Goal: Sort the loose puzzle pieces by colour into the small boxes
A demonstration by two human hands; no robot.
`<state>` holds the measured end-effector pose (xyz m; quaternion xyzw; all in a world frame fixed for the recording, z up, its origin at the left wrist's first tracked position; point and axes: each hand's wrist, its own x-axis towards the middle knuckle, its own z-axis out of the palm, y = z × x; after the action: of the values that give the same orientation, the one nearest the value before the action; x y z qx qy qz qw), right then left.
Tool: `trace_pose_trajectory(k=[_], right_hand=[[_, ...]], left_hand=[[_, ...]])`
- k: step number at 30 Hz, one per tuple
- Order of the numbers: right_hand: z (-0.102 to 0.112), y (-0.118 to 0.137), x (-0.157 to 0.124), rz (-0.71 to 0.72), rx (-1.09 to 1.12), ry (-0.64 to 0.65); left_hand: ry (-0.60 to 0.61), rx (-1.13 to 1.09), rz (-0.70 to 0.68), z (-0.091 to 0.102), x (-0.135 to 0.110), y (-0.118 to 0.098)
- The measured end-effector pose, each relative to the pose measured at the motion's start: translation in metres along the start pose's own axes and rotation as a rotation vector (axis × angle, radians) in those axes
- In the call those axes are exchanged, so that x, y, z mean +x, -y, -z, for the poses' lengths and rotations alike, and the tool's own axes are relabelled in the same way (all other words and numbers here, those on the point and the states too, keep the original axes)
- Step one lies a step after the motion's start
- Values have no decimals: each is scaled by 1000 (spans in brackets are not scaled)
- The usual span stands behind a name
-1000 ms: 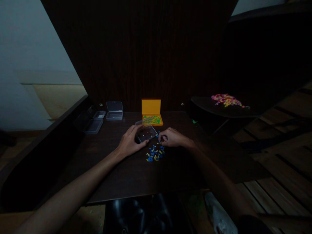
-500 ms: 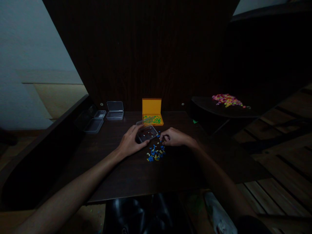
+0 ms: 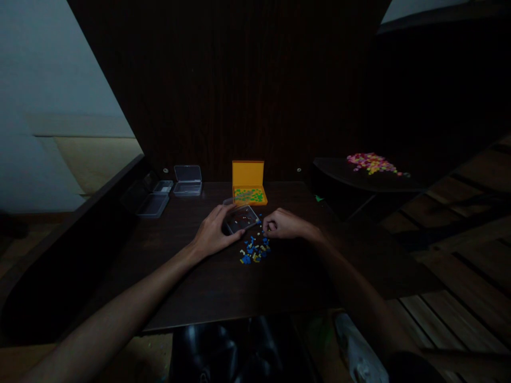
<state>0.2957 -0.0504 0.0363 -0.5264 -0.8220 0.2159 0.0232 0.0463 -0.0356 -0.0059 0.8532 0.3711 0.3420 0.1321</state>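
Loosely, small coloured pieces point(image 3: 251, 249) lie just left of the right hand point(image 3: 280, 224).

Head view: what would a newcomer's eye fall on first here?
Probably the bright yellow rectangular open box, lid raised, at the back of the dark wooden table, with small green pieces inside. Next, the heap of tiny pink, red and yellow pieces on the dark rounded shelf at right. Then the scattered small blue and cream pieces below the clear rectangular plastic box in the left hand.
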Motion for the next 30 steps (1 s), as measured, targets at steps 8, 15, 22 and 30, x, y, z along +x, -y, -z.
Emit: trace_pose_trajectory(k=[8,15,22,30], right_hand=[[-1,-9,-1,110,226,-48],[-7,-7,3,89,258,-308],[-13,14,5,-38,-81,-359],[-14,20,4,-91,-218,-273]], left_hand=[[-3,-20,-25,0,1,0],[16,-18,-44,-2,-2,-2],[41,-29,-123,-8,-5,-5],[37,-27,-159,-9,-6,-6]])
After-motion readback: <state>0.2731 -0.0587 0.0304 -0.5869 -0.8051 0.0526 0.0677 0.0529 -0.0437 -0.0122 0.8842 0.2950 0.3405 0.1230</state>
